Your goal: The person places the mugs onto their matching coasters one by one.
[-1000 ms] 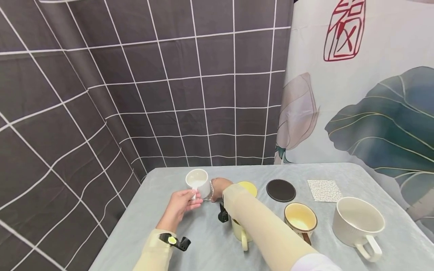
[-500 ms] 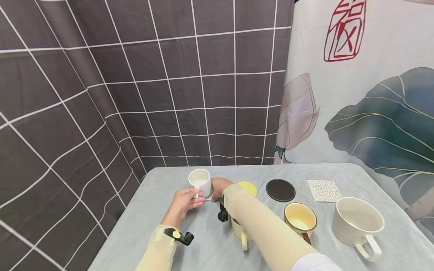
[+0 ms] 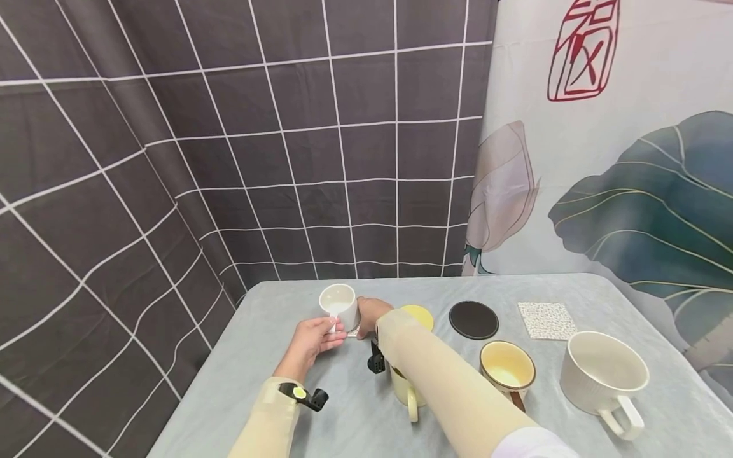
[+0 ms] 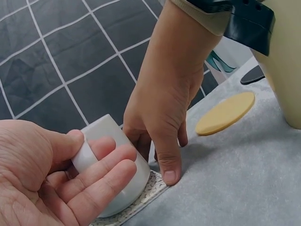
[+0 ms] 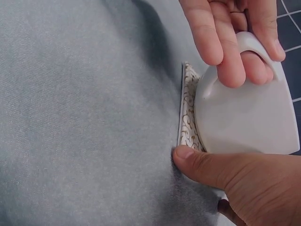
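My left hand pinches the handle of a white mug near the far left of the table, with thumb and index finger on it. Under the mug lies a square, pale patterned coaster; the right wrist view shows the mug standing upon it. My right hand reaches across and holds the coaster at its side, thumb at one edge. Its other fingers are mostly hidden behind the mug. The right forearm passes over a yellow mug and covers part of it.
Right of my right hand lie a yellow round coaster, a black round coaster and a speckled square coaster. Nearer are a cream mug with a brown rim and a large white mug. A dark checked curtain hangs behind.
The white mug and my left hand have shifted slightly to the right, closer to the right hand, over the patterned coaster. In the last half second hardly anything has moved.
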Action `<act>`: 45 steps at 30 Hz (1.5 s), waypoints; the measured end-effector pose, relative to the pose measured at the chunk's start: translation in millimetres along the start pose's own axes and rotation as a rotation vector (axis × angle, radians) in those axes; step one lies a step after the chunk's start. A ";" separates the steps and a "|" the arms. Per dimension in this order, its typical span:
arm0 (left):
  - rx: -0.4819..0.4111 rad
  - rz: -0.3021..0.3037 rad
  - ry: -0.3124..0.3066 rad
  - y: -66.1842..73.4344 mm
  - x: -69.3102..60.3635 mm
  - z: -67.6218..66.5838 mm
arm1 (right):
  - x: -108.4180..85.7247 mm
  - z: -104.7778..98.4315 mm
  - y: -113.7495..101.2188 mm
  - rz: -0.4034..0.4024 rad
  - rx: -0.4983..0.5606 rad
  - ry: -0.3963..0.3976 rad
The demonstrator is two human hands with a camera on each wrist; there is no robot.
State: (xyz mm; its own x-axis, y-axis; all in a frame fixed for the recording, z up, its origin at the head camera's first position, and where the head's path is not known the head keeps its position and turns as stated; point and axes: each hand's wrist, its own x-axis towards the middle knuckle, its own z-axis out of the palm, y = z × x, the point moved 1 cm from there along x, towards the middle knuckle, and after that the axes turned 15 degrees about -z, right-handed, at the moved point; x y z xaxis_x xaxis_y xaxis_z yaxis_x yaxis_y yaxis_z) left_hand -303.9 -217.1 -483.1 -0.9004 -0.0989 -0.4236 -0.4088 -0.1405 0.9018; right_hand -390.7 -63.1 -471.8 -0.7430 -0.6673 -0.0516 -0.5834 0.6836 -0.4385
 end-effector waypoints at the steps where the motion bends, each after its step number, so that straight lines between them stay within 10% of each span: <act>1: 0.000 -0.002 0.001 -0.1 0.3 -0.5 | -0.5 -0.5 -1.0 -0.002 -0.001 0.001; 45: 0.107 -0.028 0.103 9.7 -10.2 -2.1 | -1.3 -12.6 -1.2 0.032 -0.074 -0.013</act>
State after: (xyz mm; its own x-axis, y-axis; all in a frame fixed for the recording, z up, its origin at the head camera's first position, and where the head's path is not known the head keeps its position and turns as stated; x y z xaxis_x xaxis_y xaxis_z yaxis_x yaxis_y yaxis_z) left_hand -298.4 -219.6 -470.2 -0.8704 -0.1980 -0.4508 -0.4523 -0.0398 0.8910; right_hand -393.1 -59.3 -459.8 -0.7578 -0.6481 -0.0759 -0.5825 0.7243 -0.3688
